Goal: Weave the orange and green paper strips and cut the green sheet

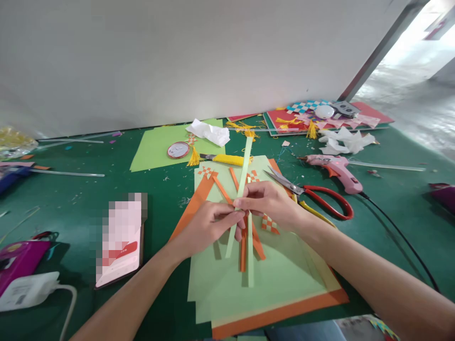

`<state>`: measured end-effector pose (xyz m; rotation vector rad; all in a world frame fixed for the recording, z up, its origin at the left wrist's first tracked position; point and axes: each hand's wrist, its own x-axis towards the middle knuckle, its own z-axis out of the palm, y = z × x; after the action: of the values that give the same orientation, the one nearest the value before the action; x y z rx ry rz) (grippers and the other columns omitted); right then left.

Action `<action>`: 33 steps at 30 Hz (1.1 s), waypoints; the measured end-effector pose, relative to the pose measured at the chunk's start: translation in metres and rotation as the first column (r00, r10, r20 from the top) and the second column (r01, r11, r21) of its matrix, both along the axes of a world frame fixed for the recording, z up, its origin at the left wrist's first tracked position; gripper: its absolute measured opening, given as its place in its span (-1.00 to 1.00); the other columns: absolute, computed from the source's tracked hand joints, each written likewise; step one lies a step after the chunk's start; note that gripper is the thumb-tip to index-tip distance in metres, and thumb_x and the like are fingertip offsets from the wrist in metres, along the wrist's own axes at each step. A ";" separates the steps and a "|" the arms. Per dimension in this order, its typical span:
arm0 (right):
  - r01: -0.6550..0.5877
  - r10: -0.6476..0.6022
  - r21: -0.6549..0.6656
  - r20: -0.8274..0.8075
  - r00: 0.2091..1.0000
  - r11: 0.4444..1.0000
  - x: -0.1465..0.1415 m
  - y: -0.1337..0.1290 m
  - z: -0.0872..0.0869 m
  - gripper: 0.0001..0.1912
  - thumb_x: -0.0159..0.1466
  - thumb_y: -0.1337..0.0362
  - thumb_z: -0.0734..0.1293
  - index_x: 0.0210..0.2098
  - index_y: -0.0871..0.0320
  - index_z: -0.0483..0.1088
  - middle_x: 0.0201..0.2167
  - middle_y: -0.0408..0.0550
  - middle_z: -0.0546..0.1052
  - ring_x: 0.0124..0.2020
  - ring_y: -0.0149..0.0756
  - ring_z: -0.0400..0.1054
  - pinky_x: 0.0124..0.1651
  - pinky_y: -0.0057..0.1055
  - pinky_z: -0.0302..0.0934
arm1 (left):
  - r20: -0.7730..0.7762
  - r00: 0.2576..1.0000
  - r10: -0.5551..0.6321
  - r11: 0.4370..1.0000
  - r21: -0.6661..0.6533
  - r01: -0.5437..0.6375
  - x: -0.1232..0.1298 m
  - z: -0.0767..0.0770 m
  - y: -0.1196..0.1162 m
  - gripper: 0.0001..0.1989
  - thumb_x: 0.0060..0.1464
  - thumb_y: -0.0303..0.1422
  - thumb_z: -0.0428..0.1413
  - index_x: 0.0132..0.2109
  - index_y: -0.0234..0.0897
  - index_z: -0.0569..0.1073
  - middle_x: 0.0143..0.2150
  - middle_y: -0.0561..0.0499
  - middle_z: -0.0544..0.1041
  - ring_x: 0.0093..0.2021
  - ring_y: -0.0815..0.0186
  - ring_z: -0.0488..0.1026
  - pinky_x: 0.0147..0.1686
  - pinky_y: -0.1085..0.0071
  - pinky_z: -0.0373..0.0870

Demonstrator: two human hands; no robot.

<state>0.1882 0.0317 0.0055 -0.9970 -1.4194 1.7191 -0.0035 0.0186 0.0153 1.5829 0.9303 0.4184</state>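
Note:
A long pale green paper strip [246, 163] slants upright between my hands. My right hand [268, 201] pinches it near its middle, thumb against fingers. My left hand [215, 222] closes on the same strip just below, fingertips meeting those of the right. Under the hands lie orange paper strips [259, 244] and another pale green strip [250, 270], partly covered by my fingers. They rest on a stack of pale green paper sheets [227, 303] with orange sheets beneath. A small orange-and-pale woven piece [269, 224] lies beside my right wrist.
Red-handled scissors [313, 192] and a pink glue gun [337, 170] with its cord lie right. A yellow utility knife [229, 159], crumpled tissue [209, 132] and round lid [178, 150] sit beyond the stack. A phone [122, 241] and white charger [30, 291] are left.

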 end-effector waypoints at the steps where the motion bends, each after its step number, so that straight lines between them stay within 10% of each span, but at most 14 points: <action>1: 0.032 -0.032 0.004 0.020 0.999 0.999 0.002 0.002 0.002 -0.71 0.13 0.17 0.44 -0.56 0.20 0.35 -0.66 -0.21 0.36 -0.63 -0.54 0.02 -0.57 -0.45 -0.18 | -0.003 1.000 -0.006 1.000 -0.004 0.006 0.000 0.001 0.000 -0.67 0.28 -0.25 0.01 -0.38 -0.30 0.51 -0.49 0.05 0.57 -0.45 0.38 0.44 -0.38 0.49 0.30; 33: -0.024 0.017 -0.075 -0.095 0.995 0.997 0.000 -0.001 -0.004 -0.75 0.13 0.19 0.45 -0.51 0.20 0.37 -0.63 -0.15 0.44 -0.56 -0.46 0.23 -0.52 -0.46 -0.05 | -0.012 0.997 0.076 0.993 0.088 -0.074 0.001 -0.002 -0.003 -0.66 0.29 -0.23 -0.02 -0.30 -0.33 0.54 -0.46 0.01 0.60 -0.49 0.39 0.37 -0.48 0.47 0.20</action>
<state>0.1882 0.0309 0.0014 -0.9321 -1.3172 1.8222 -0.0025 0.0156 0.0135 1.6365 0.9972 0.5064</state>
